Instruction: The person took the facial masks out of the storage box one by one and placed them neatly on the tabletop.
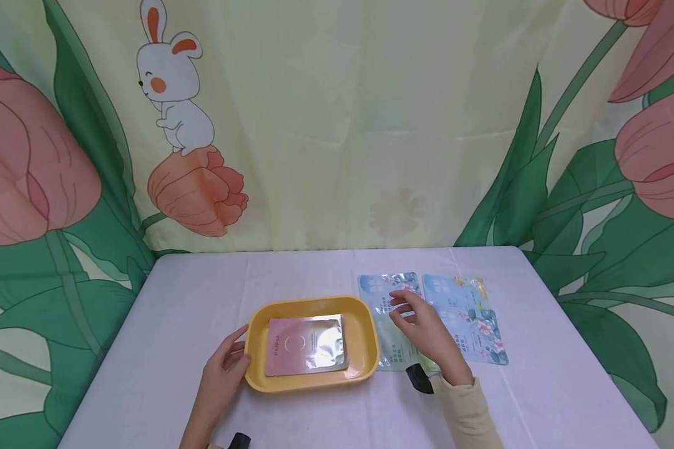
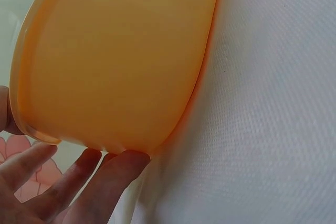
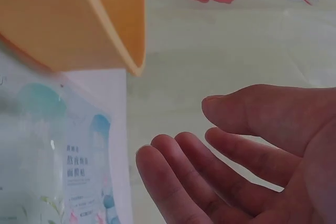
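Observation:
A yellow tray (image 1: pixel 369 346) stands on the table with a shiny pink sachet (image 1: pixel 297 344) lying flat in it. My left hand (image 1: pixel 224 365) holds the tray's left end. In the left wrist view, fingertips (image 2: pixel 137 157) press on the tray's outer wall (image 2: pixel 115 72), with another digit at its rim. My right hand (image 1: pixel 427 330) hovers right of the tray, holding nothing, fingers loosely bent and thumb apart from them. Below it lie pale blue-green face mask sachets (image 1: pixel 395 349), partly covered by the hand. The right wrist view shows the right hand (image 3: pixel 247 166) beside a printed sachet (image 3: pixel 37 150).
More blue floral sachets (image 1: pixel 474 324) lie overlapping to the right of my right hand. A white cloth covers the table (image 1: pixel 292 421). Behind it hangs a curtain (image 1: pixel 326 156) printed with tulips and a rabbit.

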Motion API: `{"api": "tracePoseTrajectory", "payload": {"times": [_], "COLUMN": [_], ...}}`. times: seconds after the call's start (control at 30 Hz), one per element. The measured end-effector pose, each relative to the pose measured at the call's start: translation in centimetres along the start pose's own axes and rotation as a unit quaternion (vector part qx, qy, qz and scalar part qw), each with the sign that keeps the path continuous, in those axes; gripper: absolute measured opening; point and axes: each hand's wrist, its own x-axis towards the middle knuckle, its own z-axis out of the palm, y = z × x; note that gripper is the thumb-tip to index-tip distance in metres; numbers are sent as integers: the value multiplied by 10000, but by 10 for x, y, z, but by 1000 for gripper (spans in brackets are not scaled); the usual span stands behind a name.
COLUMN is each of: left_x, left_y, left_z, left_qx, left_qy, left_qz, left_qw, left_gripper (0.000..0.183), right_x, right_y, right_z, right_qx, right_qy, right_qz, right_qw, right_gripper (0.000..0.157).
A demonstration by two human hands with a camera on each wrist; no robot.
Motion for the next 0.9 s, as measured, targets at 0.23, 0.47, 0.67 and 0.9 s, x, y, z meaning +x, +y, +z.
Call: {"api": "tracePoseTrajectory", "payload": {"times": [0.23, 0.47, 0.67, 0.9], "left_x": [1, 1, 0, 0], "left_y": [1, 0, 0, -1], "left_z": [-1, 0, 0, 0], "left_qx": [49, -18, -32, -54], "left_qy": [16, 19, -6, 32], "left_qz": [61, 124, 127, 118], "left_qw": [10000, 9999, 9999, 9999], "left_gripper": [52, 51, 51, 52], "right_x": [2, 1, 1, 1], "right_y": [-6, -11, -20, -27], "right_z": [8, 18, 27, 37], "right_qx": [177, 340, 455, 302], "right_qy": [-134, -176, -266, -504], "right_qz": [-84, 24, 80, -285], "right_qw": [9997, 9993, 9986, 9979], "right_gripper": [40, 39, 39, 40]}}
